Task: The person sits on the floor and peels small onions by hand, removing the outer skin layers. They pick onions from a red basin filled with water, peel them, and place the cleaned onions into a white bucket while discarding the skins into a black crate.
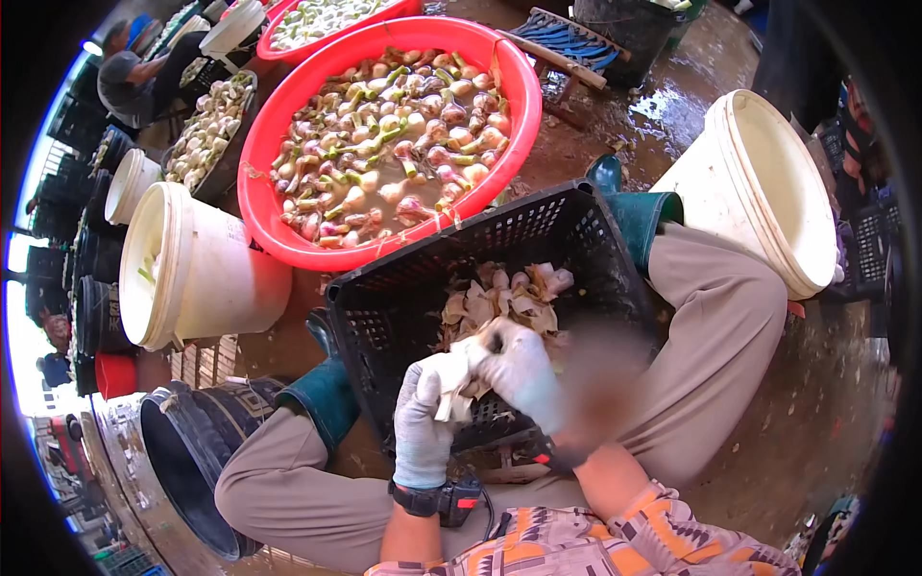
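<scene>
Both my hands wear pale work gloves and meet above the near part of a black plastic crate (384, 370). My left hand (423, 415) is closed round a whitish garlic bulb (458, 382), its papery skin hanging down between the hands. The fingers of my right hand (521, 372) are bent against the top of that bulb, pinching at its skin. Gloves hide much of the bulb. Below and beyond them, a heap of loose garlic skins and bulb pieces (499, 300) lies in the crate.
Beyond the crate stands a red basin (252, 182) of garlic bulbs (408, 125) in water. White buckets flank me, one left (221, 269) and one right (691, 163). A dark tub (221, 422) lies near my left knee. Another person (130, 82) sits far left.
</scene>
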Demonstrator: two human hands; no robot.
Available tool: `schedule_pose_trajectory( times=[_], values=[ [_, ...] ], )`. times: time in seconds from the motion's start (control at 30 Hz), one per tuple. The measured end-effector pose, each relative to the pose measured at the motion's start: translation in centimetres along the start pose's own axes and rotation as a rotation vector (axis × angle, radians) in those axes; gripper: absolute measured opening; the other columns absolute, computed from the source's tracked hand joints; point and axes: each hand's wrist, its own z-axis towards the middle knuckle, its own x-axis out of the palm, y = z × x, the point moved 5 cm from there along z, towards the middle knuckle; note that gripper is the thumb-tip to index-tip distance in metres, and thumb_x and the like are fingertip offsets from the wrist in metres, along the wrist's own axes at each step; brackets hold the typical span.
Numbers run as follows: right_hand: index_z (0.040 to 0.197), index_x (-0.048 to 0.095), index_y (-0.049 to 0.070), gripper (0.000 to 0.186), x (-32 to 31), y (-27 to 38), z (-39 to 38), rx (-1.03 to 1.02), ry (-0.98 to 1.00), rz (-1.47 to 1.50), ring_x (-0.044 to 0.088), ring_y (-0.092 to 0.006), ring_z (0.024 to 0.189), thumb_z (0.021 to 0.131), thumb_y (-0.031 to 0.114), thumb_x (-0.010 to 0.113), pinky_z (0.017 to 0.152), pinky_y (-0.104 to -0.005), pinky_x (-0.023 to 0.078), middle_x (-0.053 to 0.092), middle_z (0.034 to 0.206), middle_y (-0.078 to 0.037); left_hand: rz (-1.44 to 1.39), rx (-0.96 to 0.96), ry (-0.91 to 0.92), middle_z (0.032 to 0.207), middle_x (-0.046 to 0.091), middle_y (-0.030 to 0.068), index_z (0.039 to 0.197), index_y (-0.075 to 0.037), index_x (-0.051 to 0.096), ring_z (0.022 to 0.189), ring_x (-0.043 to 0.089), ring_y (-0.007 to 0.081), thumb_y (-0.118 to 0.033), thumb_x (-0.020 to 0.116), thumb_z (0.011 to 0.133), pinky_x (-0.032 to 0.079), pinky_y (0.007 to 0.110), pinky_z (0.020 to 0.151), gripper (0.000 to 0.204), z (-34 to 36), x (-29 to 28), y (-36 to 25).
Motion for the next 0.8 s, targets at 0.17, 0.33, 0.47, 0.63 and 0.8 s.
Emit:
schedule_pose_trajectory(
  times=[0.17,0.33,0.47,0.63,0.8],
  values=[
    [0.091,0.063,-0.001,0.026,-3.2,-2.3,-0.3,0.025,-0.136,-0.332,0.069,-0.0228,0.076,0.085,0.024,0.069,0.068,-0.0342,0.053,0.066,0.077,-0.016,-0.583,-0.16,0.15,0.119,0.062,0.0184,0.123,0.001,0.056,0.102,0.064,0.0376,-0.041,0.044,0.102,0.059,0.042,0.08,0.048,0.2,1.6,-0.7],
    [0.098,0.063,0.001,0.026,-3.4,-1.8,-1.3,0.012,-0.034,-0.152,0.067,-0.0343,0.081,0.085,0.022,0.068,0.073,-0.0405,0.053,0.067,0.084,-0.021,-0.585,-0.1,0.116,0.123,0.06,0.0208,0.126,0.004,0.053,0.111,0.061,0.0369,-0.034,0.049,0.101,0.054,0.044,0.094,0.046,0.4,2.6,-0.8],
    [0.094,0.064,0.002,0.024,-3.2,2.2,-3.3,-0.215,-0.132,-0.506,0.065,-0.0397,0.082,0.086,0.024,0.063,0.073,-0.0453,0.051,0.066,0.085,-0.023,-0.584,0.052,0.124,0.126,0.057,0.022,0.127,0.007,0.05,0.119,0.055,0.0369,-0.027,0.052,0.1,0.045,0.047,0.107,0.043,0.1,1.3,-1.9],
    [0.089,0.063,0.001,0.024,-1.7,-2.8,-1.3,-0.179,-0.045,-0.393,0.064,-0.0356,0.069,0.09,0.025,0.059,0.063,-0.0443,0.05,0.064,0.074,-0.021,-0.781,0.201,0.04,0.112,0.062,0.015,0.112,0.002,0.057,0.107,0.059,0.0286,-0.017,0.053,0.099,0.043,0.048,0.108,0.024,0.3,-0.7,-5.5],
    [0.091,0.063,0.0,0.026,-0.4,-5.1,-0.6,0.072,0.054,-0.113,0.058,-0.0198,0.05,0.096,0.024,0.054,0.049,-0.0373,0.05,0.062,0.063,-0.011,-0.43,0.658,0.349,0.111,0.062,0.0142,0.111,0.001,0.059,0.105,0.059,0.0275,-0.02,0.048,0.1,0.05,0.044,0.094,0.026,2.5,-3.8,-22.4]
  ],
)
